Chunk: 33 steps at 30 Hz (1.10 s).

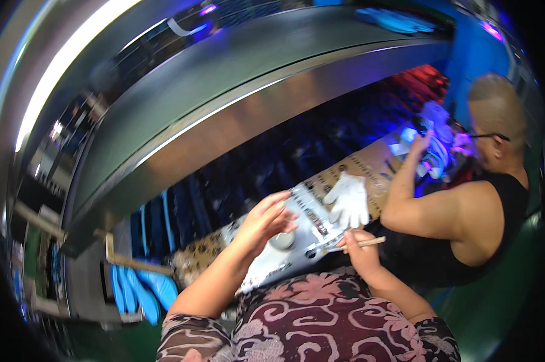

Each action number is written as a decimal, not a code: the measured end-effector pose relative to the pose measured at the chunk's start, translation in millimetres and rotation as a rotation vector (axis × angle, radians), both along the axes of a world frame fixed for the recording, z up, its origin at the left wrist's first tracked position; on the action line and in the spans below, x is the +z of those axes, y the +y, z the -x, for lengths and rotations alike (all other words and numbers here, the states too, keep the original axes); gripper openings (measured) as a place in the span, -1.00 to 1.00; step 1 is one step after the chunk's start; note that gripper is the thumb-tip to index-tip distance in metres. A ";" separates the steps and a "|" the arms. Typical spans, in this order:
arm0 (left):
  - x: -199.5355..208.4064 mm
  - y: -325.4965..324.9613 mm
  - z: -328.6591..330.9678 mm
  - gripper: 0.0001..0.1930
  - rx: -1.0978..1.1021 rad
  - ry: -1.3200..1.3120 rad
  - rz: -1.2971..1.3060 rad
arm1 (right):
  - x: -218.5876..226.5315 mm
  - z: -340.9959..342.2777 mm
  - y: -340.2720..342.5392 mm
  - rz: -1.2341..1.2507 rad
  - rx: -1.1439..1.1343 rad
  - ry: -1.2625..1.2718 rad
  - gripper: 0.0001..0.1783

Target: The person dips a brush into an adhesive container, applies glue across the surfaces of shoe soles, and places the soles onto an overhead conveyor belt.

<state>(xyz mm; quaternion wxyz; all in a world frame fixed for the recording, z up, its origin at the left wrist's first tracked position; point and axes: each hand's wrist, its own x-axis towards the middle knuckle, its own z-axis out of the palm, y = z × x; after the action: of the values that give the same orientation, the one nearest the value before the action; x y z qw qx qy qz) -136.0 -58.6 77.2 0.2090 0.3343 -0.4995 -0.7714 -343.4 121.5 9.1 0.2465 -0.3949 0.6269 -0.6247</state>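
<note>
My right hand (pixel 362 252) is closed around a pale wooden-handled tool (pixel 374 241) that looks like a small brush. Its handle sticks out to the right, and its other end points left over a silvery printed plastic sheet (pixel 271 265). My left hand (pixel 265 222) is raised over the sheet with fingers curled and apart, and I see nothing in it. Just under those fingers stands a small round pale pot (pixel 282 241); its contents are not clear. A white knitted glove (pixel 349 199) lies beyond my right hand, partly on the sheet and partly on brown printed cardboard (pixel 378 158).
On the right, a co-worker (pixel 459 223) handles blue-lit pieces (pixel 435 151). A long green conveyor belt (pixel 224 75) with a metal side runs across the far side. Blue gloves (pixel 142 292) hang at the lower left, below a wooden bar (pixel 139 260). More blue gloves (pixel 399 21) lie on the belt's far end.
</note>
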 end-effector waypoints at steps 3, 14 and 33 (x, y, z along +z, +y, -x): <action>-76.0 33.7 -139.4 -0.57 0.424 -0.171 -0.254 | -5.7 -1.7 -5.5 -0.095 0.024 0.054 -0.57; -157.7 130.1 -399.2 0.02 1.445 -0.066 -0.575 | -14.4 -63.2 -66.3 -0.092 0.294 -0.011 -0.60; -141.3 124.3 -418.5 -0.58 1.363 -0.282 -0.087 | -13.9 -76.5 -66.7 -0.229 0.309 0.101 -0.56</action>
<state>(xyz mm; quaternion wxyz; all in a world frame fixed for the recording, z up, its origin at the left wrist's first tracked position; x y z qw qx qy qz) 282.4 65.7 -64.2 0.5661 0.6782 -0.1693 -0.4369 -266.9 54.8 -4.8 0.3512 -0.4866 0.6372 -0.4836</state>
